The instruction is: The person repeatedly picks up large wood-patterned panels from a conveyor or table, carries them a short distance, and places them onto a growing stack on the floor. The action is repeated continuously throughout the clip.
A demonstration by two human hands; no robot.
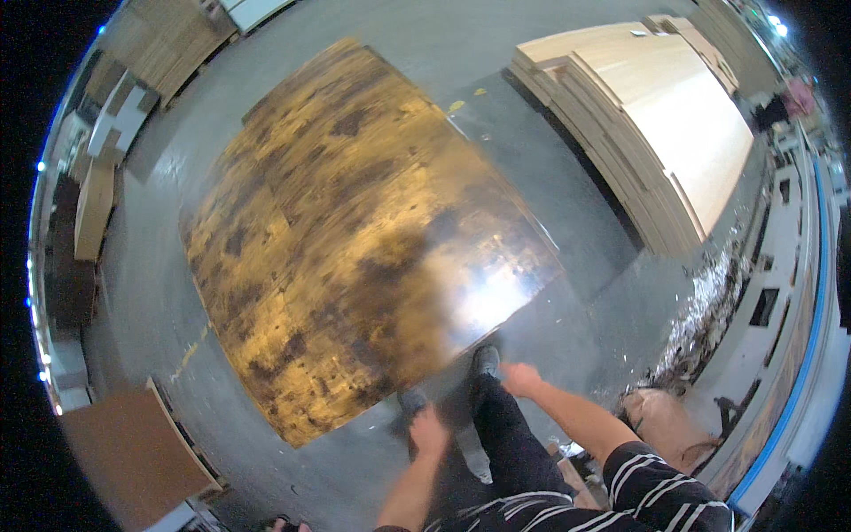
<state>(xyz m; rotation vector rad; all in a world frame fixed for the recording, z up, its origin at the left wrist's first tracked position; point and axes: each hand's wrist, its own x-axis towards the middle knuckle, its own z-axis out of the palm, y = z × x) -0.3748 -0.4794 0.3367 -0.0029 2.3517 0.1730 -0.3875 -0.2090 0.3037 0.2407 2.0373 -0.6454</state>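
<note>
Before my feet lies a broad stack of brown wood-grain panels (301, 204), dark-patched and glossy, with a bright light reflection at its near right. My left hand (429, 432) hangs just off the near edge, in front of my left shoe, blurred by motion. Beside my right shoe is my right hand (521, 379), also smeared, below the panels' near right corner. Both hands appear apart from the panels. I see no object in either, and their fingers are too blurred to read.
A stack of pale boards (656, 97) stands at the far right. Along the right runs a long machine frame (771, 293) with a blue strip, shiny scraps and a tan bag (669, 426) beside it. A brown board (133, 457) is at lower left. A person (798, 96) is far right.
</note>
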